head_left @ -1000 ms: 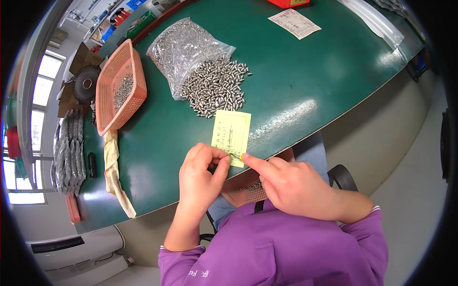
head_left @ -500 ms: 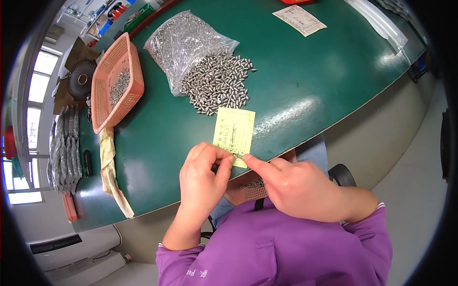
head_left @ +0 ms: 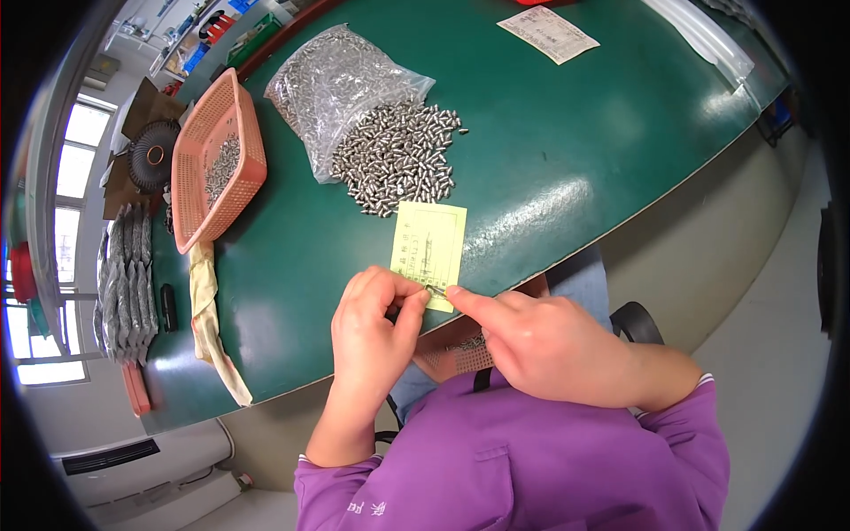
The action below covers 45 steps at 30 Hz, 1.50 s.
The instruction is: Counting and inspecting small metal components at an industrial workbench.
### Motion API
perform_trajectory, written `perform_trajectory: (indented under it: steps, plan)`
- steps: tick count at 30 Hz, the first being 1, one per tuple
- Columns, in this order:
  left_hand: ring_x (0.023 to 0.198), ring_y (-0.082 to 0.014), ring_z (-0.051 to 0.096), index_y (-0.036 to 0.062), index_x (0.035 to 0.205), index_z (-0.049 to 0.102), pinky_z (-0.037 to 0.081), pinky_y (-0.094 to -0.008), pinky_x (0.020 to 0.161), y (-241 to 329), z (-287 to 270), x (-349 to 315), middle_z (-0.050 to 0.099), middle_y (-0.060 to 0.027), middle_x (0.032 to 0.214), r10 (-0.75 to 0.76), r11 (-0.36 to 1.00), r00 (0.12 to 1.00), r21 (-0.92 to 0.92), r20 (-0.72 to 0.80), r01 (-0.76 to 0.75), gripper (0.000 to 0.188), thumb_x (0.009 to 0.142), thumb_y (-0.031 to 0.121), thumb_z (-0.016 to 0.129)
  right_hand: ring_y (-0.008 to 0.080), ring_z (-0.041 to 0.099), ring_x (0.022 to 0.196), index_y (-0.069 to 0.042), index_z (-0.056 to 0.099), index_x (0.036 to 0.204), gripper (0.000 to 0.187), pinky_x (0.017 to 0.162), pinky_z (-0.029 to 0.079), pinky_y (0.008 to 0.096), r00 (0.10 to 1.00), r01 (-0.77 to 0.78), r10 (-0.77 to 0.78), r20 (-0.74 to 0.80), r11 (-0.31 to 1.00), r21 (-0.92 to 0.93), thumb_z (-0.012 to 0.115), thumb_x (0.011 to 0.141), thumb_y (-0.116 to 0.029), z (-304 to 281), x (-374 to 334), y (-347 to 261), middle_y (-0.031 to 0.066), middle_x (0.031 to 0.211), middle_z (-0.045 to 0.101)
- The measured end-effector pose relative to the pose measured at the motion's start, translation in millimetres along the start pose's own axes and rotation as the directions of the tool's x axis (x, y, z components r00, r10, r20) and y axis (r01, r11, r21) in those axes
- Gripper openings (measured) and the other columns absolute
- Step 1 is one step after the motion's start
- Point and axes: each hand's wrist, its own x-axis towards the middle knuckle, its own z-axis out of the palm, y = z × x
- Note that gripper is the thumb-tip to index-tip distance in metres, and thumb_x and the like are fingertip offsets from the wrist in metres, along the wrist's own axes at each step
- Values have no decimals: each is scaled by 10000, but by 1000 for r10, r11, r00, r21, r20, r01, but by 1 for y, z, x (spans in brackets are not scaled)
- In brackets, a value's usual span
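My left hand (head_left: 372, 332) is closed in a pinch, thumb against forefinger, on a small metal pin-like part (head_left: 434, 290). The forefinger of my right hand (head_left: 553, 345) reaches in from the other side, its tip close to the part's other end. The remaining right fingers are curled under, so whatever they hold is hidden. Beneath the fingertips lies a yellow paper card (head_left: 431, 243) with print and handwriting, near the table's front edge. Just beyond the card spreads a heap of small pointed metal pieces (head_left: 398, 155), spilling from a clear plastic bag (head_left: 328, 84).
On the left of the green table (head_left: 549, 133) stands a pink perforated basket (head_left: 251, 168) with metal pieces inside. A cream cloth strip (head_left: 205, 314), a black marker (head_left: 168, 307) and stacked filled bags (head_left: 126, 283) lie nearby. A paper slip (head_left: 549, 35) lies at the back. Another basket (head_left: 460, 357) is below the edge.
The view has shifted slightly. Both hands keep nearly the same pose over the card, with the small part still between them.
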Motion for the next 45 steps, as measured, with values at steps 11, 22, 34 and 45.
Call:
perform_trajectory:
  steps: [11, 22, 34, 45]
  plan:
    - [792, -279, 623, 46, 841, 683, 515, -377, 723, 17, -11, -25, 641, -71, 815, 187, 982, 979, -19, 77, -186, 132, 762, 39, 789, 364, 720, 893, -76, 569, 1397, 474, 766, 591, 418, 964, 87, -28, -263, 973, 215, 566, 925, -33, 1, -12, 22, 194, 1148, 708]
    - [1341, -391, 429, -31, 1542, 256, 311, -518, 1116, 2, 25, -25, 493, -192, 1396, 112, 961, 987, 265, -113, -79, 1064, 735, 288, 872, 353, 713, 1040, -93, 567, 1413, 488, 867, 571, 390, 928, 108, -6, -374, 961, 253, 576, 933, -4, -2, -8, 33, 200, 1243, 682]
    - [1350, -339, 465, 3, 1545, 292, 301, -486, 1150, -11, 9, -11, 553, -148, 1393, 224, 975, 974, 5, 31, -224, 862, 798, 70, 717, 342, 681, 1142, -98, 564, 1417, 469, 942, 552, 391, 905, 97, 1, -425, 973, 209, 577, 951, -46, -3, -4, 41, 178, 1302, 667]
    - [1308, -341, 513, 25, 1502, 374, 371, -443, 1124, -16, 11, 10, 584, -160, 1369, 214, 977, 976, -11, -38, -215, 750, 823, 19, 694, 355, 689, 1102, -100, 571, 1405, 458, 923, 554, 390, 863, 54, 18, -505, 990, 127, 579, 948, -66, -21, 44, 60, 174, 1285, 672]
